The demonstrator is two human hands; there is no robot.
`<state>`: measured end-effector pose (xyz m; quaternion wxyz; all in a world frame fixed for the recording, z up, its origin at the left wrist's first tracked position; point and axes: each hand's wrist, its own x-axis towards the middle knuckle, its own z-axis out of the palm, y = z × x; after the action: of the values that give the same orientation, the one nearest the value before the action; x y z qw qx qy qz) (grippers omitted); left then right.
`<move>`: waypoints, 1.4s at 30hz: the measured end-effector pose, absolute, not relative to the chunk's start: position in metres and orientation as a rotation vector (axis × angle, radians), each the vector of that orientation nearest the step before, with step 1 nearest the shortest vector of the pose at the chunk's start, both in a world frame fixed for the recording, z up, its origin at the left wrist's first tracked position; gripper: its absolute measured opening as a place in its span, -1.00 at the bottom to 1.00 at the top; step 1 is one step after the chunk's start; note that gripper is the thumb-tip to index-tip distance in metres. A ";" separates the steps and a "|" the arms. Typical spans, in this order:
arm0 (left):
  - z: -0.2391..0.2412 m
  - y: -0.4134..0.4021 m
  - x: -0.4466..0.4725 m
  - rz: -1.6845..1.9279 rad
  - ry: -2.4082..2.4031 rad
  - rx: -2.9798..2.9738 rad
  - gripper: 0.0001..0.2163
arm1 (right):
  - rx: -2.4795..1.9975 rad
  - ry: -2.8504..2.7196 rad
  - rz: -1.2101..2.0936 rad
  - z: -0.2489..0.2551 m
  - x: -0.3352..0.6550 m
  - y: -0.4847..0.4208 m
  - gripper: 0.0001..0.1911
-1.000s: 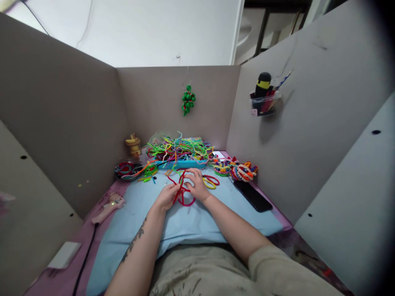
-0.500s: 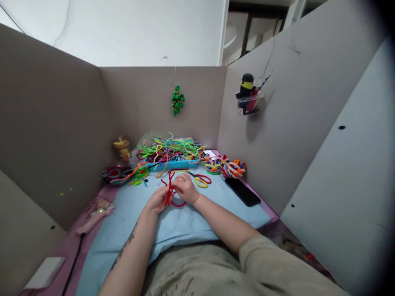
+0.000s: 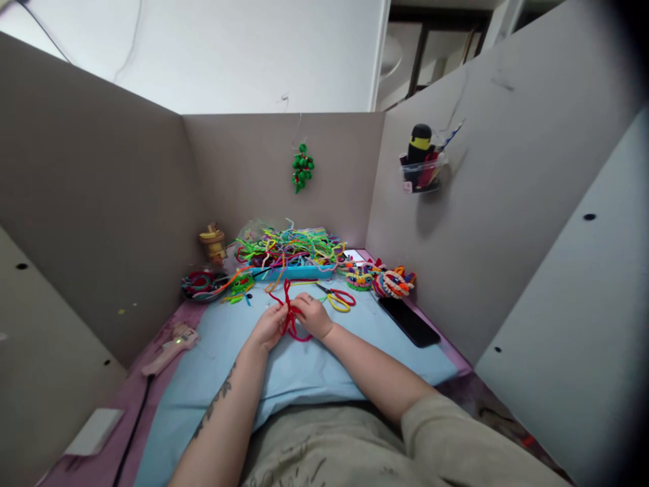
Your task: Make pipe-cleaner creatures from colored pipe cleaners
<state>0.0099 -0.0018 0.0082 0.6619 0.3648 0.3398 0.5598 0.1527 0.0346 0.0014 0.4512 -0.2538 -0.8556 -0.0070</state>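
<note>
Red pipe cleaners [image 3: 289, 312], bent and crossed together, are held between my two hands above the light blue cloth [image 3: 299, 372]. My left hand [image 3: 270, 327] pinches them from the left with closed fingers. From the right, my right hand [image 3: 313, 316] grips the same red stems, its fingertips partly hidden behind them. Some stem ends stick up past the fingers, and a red loop hangs below between the hands. Just beyond my right hand lie scissors [image 3: 341, 299] with red and yellow handles.
A blue tray [image 3: 304, 272] heaped with colourful pipe cleaners stands at the back. Finished woven pieces [image 3: 393, 282] and a black phone [image 3: 410, 322] lie right. At left are a dark bowl [image 3: 200, 294], a green figure [image 3: 240, 287] and a pink glue gun [image 3: 170, 352]. Grey panels enclose the table.
The view has turned slightly left, so everything sits further right. My hands have shifted their hold on the red stems, and the stems' upright ends stand differently.
</note>
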 end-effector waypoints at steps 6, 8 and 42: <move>0.005 0.002 0.017 1.463 0.913 0.879 -0.69 | -0.699 -2.148 0.021 0.001 0.152 0.033 -0.78; 0.006 0.004 0.019 1.561 0.980 0.920 -0.69 | -0.731 -2.140 0.023 0.000 0.150 0.033 -0.80; 0.000 0.006 0.020 1.566 1.193 1.193 -0.70 | -0.721 -1.825 0.565 0.012 0.158 0.040 -0.90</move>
<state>0.0203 0.0065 -0.0002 0.4074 0.4733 0.4734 0.6212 0.1577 0.0395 0.0119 0.5224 -0.3010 -0.7621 0.2359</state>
